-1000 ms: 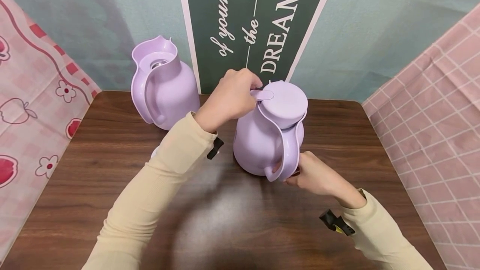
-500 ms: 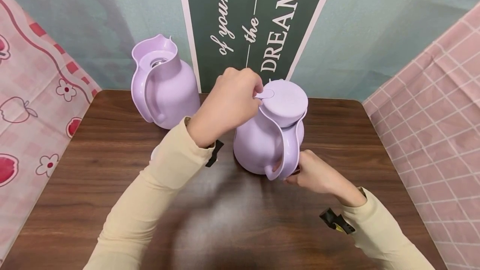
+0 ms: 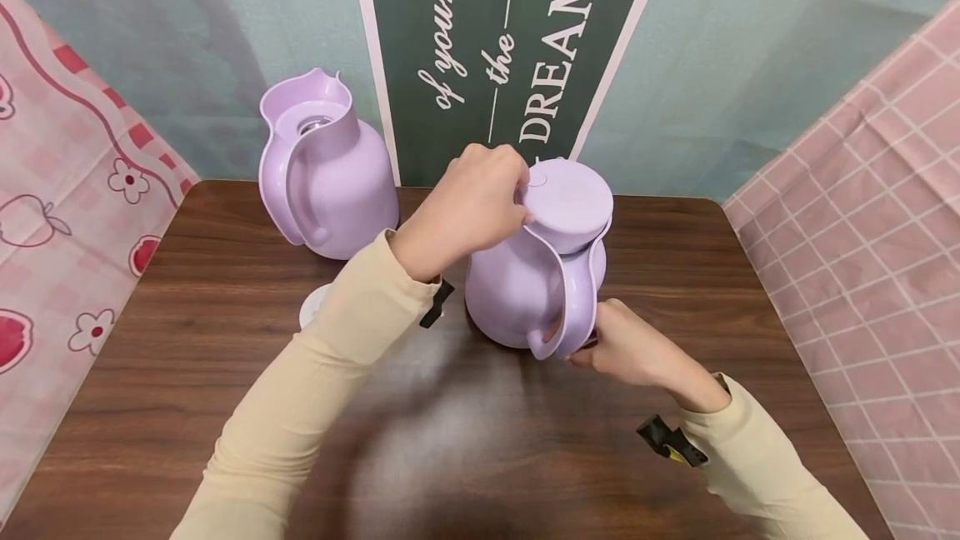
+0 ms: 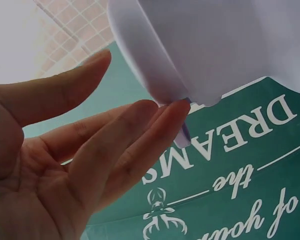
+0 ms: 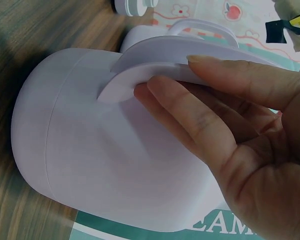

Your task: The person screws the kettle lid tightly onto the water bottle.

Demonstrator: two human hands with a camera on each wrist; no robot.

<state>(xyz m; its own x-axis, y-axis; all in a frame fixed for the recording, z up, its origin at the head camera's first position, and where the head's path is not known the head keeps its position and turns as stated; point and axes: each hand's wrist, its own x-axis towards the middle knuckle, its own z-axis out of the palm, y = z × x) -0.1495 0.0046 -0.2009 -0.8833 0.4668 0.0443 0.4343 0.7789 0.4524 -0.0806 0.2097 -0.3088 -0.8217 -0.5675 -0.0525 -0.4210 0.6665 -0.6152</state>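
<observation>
A lilac thermos jug (image 3: 506, 290) stands upright on the table, its round lilac lid (image 3: 572, 198) sitting in the top. My left hand (image 3: 476, 194) is at the lid's left side, covering most of the small tab there. In the left wrist view, fingertips (image 4: 177, 112) touch the lid beside the tab (image 4: 183, 137), while the thumb (image 4: 70, 90) stays apart from it. My right hand (image 3: 630, 348) holds the jug's handle (image 3: 577, 307) low down. The right wrist view shows thumb and fingers pinching that handle (image 5: 160, 72).
Another lilac jug (image 3: 348, 182), its top uncovered, stands at the back left. A white round piece (image 3: 311, 305) lies on the wooden table (image 3: 600, 457), partly behind my left sleeve. Cloth hangs at the back and both sides.
My left hand has shifted slightly right over the lid's tab, which showed more before. More of the white round piece is visible. The right hand and jug have barely moved.
</observation>
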